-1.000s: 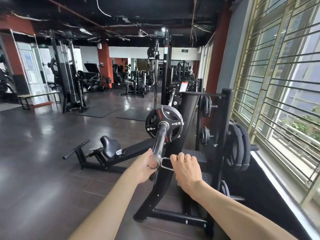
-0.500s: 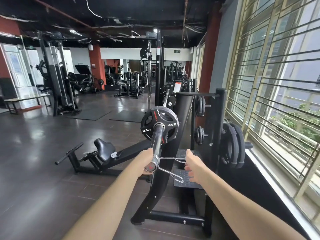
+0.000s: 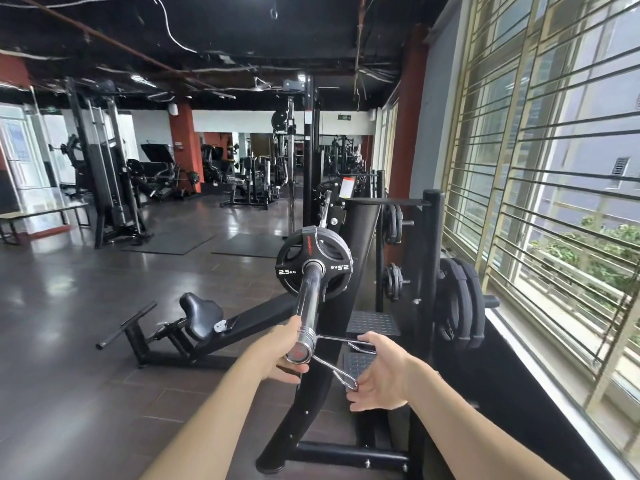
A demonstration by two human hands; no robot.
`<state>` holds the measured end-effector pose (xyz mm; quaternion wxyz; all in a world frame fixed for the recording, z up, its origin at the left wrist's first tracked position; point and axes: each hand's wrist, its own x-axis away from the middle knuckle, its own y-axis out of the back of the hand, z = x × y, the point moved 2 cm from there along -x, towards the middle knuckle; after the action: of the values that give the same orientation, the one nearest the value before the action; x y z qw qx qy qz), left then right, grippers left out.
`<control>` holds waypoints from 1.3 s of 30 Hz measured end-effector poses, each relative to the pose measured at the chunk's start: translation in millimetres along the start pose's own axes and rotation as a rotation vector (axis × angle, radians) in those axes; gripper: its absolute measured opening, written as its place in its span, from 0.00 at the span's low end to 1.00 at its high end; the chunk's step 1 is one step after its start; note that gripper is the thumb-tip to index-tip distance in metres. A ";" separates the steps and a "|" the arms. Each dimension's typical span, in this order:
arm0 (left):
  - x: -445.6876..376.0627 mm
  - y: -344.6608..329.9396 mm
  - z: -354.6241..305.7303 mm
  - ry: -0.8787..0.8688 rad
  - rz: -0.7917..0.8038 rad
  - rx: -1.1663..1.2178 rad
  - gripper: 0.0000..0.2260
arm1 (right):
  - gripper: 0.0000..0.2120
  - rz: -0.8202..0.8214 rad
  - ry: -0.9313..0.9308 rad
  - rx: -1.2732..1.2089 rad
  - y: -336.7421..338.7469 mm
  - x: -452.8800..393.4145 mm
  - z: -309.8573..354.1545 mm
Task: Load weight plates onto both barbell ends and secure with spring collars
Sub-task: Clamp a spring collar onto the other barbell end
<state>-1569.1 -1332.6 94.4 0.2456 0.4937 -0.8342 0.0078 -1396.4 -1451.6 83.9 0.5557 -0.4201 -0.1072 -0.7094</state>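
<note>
Your left hand (image 3: 280,351) grips the barbell sleeve (image 3: 308,296) right at its end, fingers curled underneath. Your right hand (image 3: 384,375) holds the spring collar (image 3: 308,333) by both handles, thumb on the upper, fingers on the lower. The collar's coil looks seated on the sleeve tip, though the angle is poor. The 2.5 kg plate (image 3: 301,258) sits further in, well apart from the collar.

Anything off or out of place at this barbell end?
The spring collar sits at the very tip of the barbell sleeve, well apart from the 2.5 kg plate, so the plate is unsecured. Nothing looks damaged.
</note>
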 end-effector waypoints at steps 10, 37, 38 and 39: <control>2.6 3.8 2.4 0.003 0.062 0.070 0.30 | 0.42 -0.238 0.038 0.209 7.3 -24.9 -1.5; -23.3 7.8 -8.6 0.034 0.181 -0.063 0.28 | 0.27 -0.350 0.174 0.125 4.4 -46.9 8.8; -31.9 6.3 -7.4 0.032 0.166 0.001 0.29 | 0.26 -0.368 0.178 0.133 5.0 -47.9 15.1; -38.6 5.1 -7.2 0.023 0.159 0.035 0.29 | 0.27 -0.384 0.182 0.138 6.0 -50.0 20.4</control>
<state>-1555.3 -1296.6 85.8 0.2453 0.4299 -0.8676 0.0475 -1379.9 -1406.2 59.1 0.4452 -0.2871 -0.1829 -0.8282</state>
